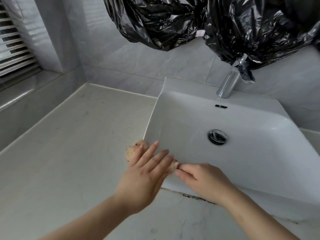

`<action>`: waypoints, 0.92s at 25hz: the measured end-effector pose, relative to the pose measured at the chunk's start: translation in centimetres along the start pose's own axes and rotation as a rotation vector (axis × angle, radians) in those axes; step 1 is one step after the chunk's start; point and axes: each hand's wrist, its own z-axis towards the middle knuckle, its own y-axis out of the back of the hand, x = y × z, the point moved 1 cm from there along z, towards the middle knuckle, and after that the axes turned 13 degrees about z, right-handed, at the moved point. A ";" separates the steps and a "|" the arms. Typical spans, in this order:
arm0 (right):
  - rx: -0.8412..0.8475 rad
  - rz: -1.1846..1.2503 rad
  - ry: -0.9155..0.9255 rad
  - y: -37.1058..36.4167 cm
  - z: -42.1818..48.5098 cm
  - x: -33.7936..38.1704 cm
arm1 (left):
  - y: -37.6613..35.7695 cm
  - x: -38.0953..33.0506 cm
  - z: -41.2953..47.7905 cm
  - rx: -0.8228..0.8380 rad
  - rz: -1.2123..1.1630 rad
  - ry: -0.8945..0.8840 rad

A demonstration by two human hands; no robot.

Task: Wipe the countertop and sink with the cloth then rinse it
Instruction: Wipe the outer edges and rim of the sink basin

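Note:
A small tan, speckled cloth (134, 149) lies at the near left corner of the white square sink (251, 161), where it meets the pale stone countertop (69, 144). My left hand (145, 172) lies flat on the cloth with straight fingers that reach over the sink's rim. My right hand (202, 179) rests on the sink's front rim and its fingertips pinch the cloth's right end. Most of the cloth is hidden under my left hand. The basin looks dry, with a chrome drain plug (217, 136) in its middle.
A chrome tap (228, 82) stands behind the basin, no water running. Black plastic sheeting (216, 23) hangs on the wall above and drapes over the tap's top. Dark grime lines the seam (197, 198) under the sink's front edge. A window blind (13, 45) is at far left.

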 end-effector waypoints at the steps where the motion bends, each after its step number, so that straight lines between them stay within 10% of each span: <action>1: -0.023 0.009 -0.013 0.2 -0.6 -0.4 | 0.3 1.4 -0.6 -0.014 -0.030 -0.082; 12: -0.109 0.052 -0.051 0.6 -2.4 -2.8 | 0.9 3.3 1.7 -0.132 -0.095 -0.258; 20: -0.148 0.044 -0.073 0.7 -2.6 -2.8 | -1.6 -2.3 0.4 -0.221 -0.022 -0.114; 23: -0.163 0.035 -0.028 0.7 -2.7 -3.2 | -1.4 -1.4 -1.1 -0.237 -0.107 0.259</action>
